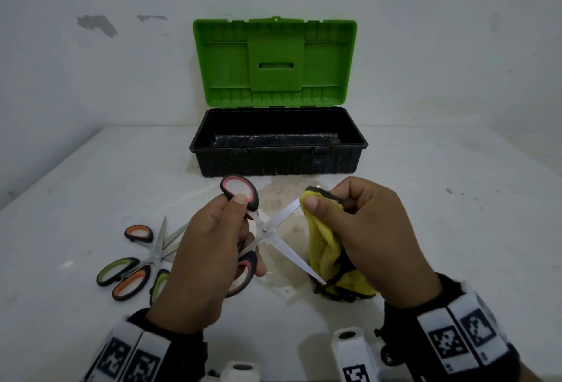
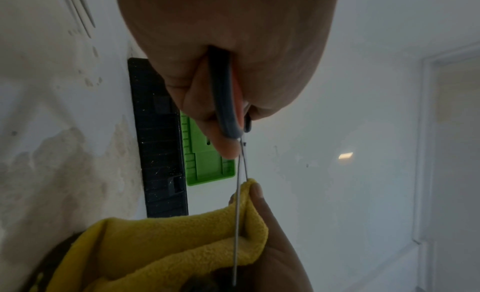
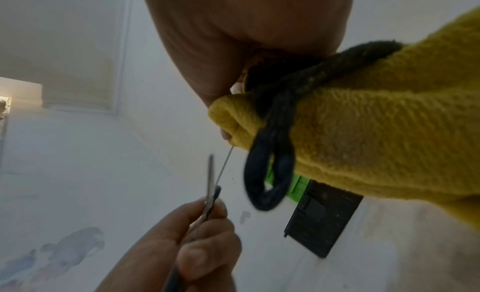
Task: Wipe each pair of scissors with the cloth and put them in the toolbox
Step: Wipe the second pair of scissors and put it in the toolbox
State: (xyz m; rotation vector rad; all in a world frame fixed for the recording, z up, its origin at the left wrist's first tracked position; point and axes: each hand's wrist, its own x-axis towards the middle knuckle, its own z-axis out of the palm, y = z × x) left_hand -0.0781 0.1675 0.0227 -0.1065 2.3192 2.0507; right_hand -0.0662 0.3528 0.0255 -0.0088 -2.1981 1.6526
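On the stained white table (image 1: pixel 425 199) in front of the open toolbox (image 1: pixel 278 141), the left hand (image 1: pixel 206 260) grips the splayed red-handled scissors (image 1: pixel 264 231) by their loops, upper blade slanting up-right into the yellow cloth (image 1: pixel 327 247) pinched round its tip by the right hand (image 1: pixel 374 235).

Dim, flat room light, greyish all over.
Head view soft, darkening toward its corners, walls bowed by the wide lens; a small lamp glow (image 2: pixel 345 156) at three o'clock in the left wrist view; the near palm (image 3: pixel 249 29) at twelve blurred.
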